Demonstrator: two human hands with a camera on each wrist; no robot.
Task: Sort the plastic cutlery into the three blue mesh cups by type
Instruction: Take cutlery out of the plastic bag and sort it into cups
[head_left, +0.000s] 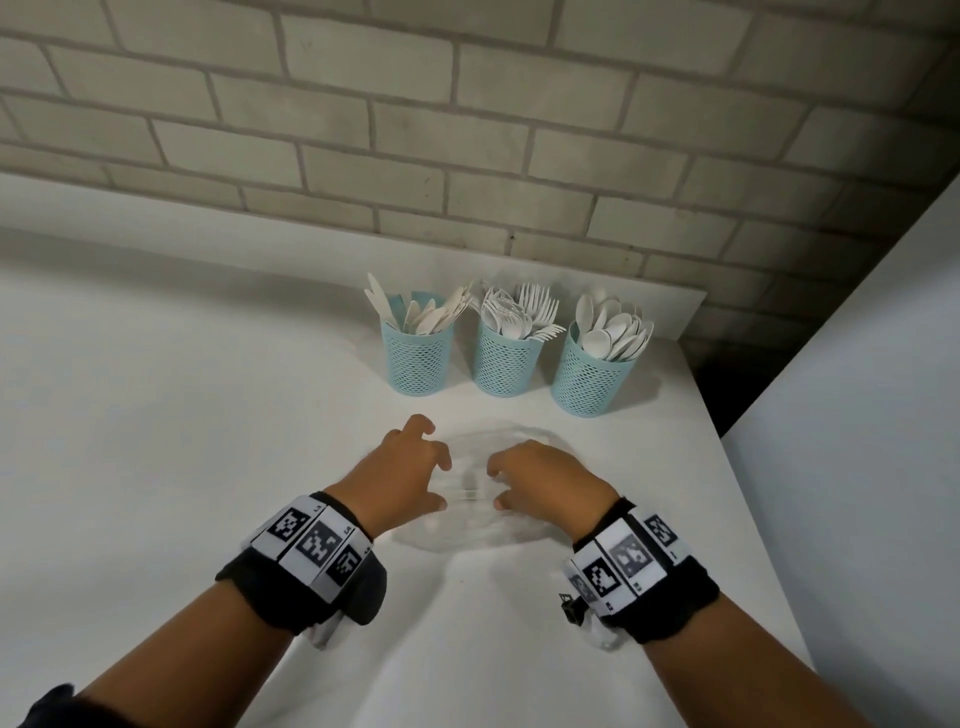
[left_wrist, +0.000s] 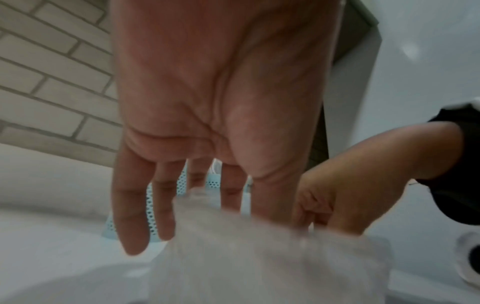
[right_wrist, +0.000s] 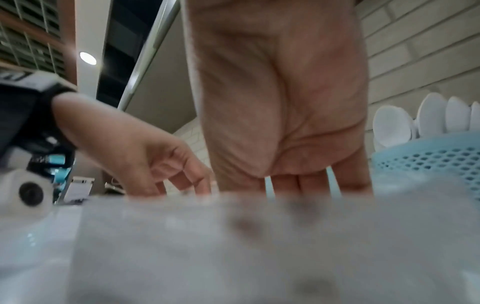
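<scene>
Three blue mesh cups stand in a row at the back of the white table: the left cup (head_left: 418, 358) holds knives (head_left: 415, 312), the middle cup (head_left: 506, 364) holds forks (head_left: 519, 312), and the right cup (head_left: 589, 379) holds spoons (head_left: 613, 332). In front of them lies a crumpled clear plastic bag (head_left: 467, 525). My left hand (head_left: 441, 478) reaches over its left part, its spread fingers touching it. My right hand (head_left: 496, 486) is curled over its right part, and thumb and fingers seem to pinch the plastic. No loose cutlery shows on the table. The bag (right_wrist: 233, 246) fills the bottom of both wrist views, blurred.
A brick wall (head_left: 467, 130) runs right behind the cups. The table's right edge (head_left: 753, 493) lies close to my right wrist, with a dark gap and a white panel (head_left: 857, 415) beyond it. White tabletop (head_left: 156, 415) extends to the left.
</scene>
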